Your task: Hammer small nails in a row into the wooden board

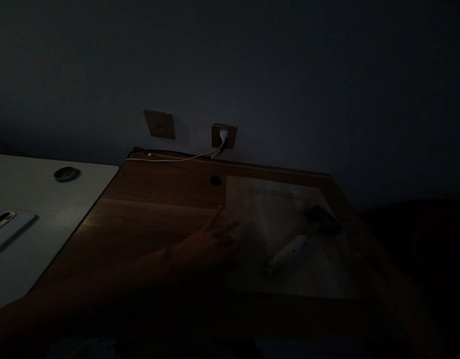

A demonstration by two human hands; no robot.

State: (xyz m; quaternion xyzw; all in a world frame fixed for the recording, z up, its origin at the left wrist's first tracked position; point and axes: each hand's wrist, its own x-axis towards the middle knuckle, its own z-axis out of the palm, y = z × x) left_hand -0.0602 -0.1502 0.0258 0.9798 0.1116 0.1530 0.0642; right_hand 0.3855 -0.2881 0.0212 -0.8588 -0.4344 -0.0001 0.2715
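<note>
The scene is very dim. My left hand (211,242) reaches over a brown wooden desk (151,209), fingers spread and stretched out, holding nothing, its fingertips at the left edge of a pale mat (327,279). On the mat lies a hammer (300,239) with a light handle and a dark head, a little right of my left hand. My right hand (372,264) is a faint shape at the mat's right edge; its fingers are too dark to make out.
A white table (46,209) adjoins the desk on the left, with a phone (7,227) and a small round dark object (67,174). Two wall sockets sit behind the desk; a white plug (223,135) and cable hang from the right one.
</note>
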